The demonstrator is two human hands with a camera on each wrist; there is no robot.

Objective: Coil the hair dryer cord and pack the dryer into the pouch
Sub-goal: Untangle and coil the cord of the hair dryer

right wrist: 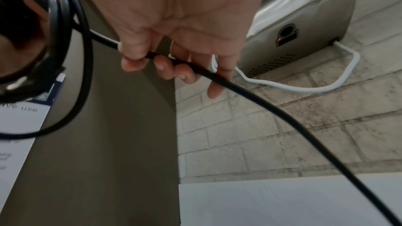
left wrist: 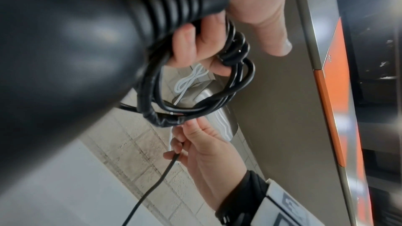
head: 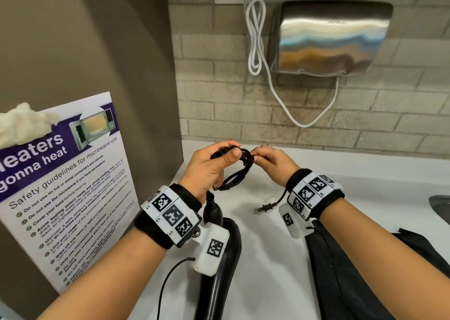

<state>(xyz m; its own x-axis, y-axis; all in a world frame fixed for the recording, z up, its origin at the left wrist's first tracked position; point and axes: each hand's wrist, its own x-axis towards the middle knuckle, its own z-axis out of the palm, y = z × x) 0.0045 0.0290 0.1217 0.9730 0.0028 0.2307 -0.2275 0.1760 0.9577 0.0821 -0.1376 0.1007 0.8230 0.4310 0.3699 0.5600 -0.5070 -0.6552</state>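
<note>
My left hand (head: 216, 163) grips a bundle of black cord loops (head: 237, 173) above the white counter (head: 365, 197); in the left wrist view the coil (left wrist: 217, 95) hangs from its curled fingers. My right hand (head: 270, 160) pinches the free stretch of cord (right wrist: 217, 78) beside the coil. The plug end (head: 264, 208) dangles under my right wrist. The black hair dryer (head: 219, 258) stands below my left wrist, its strain relief (head: 211, 210) pointing up. The black pouch (head: 353, 271) lies on the counter at the lower right.
A steel hand dryer (head: 328, 37) with a white cable (head: 255, 34) hangs on the tiled wall ahead. A microwave safety poster (head: 68, 185) leans on the brown panel at left. A sink edge (head: 440, 207) shows at far right.
</note>
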